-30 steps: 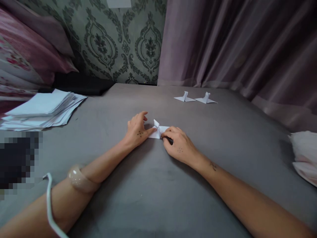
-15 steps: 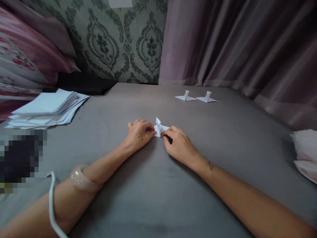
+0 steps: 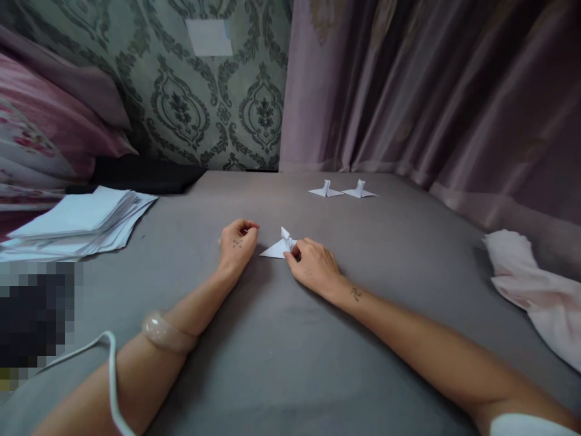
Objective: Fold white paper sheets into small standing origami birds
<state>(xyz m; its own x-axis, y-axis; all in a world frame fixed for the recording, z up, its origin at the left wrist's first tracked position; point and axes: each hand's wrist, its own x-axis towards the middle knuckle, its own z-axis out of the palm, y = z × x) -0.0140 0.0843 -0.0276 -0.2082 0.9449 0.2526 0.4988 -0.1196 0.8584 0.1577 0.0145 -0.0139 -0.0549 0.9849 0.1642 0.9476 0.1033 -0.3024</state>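
Note:
A white folded paper bird (image 3: 275, 249) sits on the grey cloth surface in front of me, one pointed wing spread to the left and its narrow upright part sticking up. My right hand (image 3: 314, 261) grips it by the right side, thumb and fingers pinched around the paper near the middle. The bird's right wing is mostly hidden behind those fingers. My left hand (image 3: 238, 243) rests just left of the wing tip, apart from the paper, its fingers curled in with nothing visible in them.
Two similar folded paper birds (image 3: 325, 189) stand farther back, right of centre. A stack of white paper sheets (image 3: 72, 221) lies at the left. Crumpled pale cloth (image 3: 531, 278) lies at the right. A white cable (image 3: 113, 375) crosses over my left forearm.
My left hand has let go of the paper bird and moved left, uncovering its left wing. My right hand still holds the bird. The camera view has tilted up and shifted slightly right.

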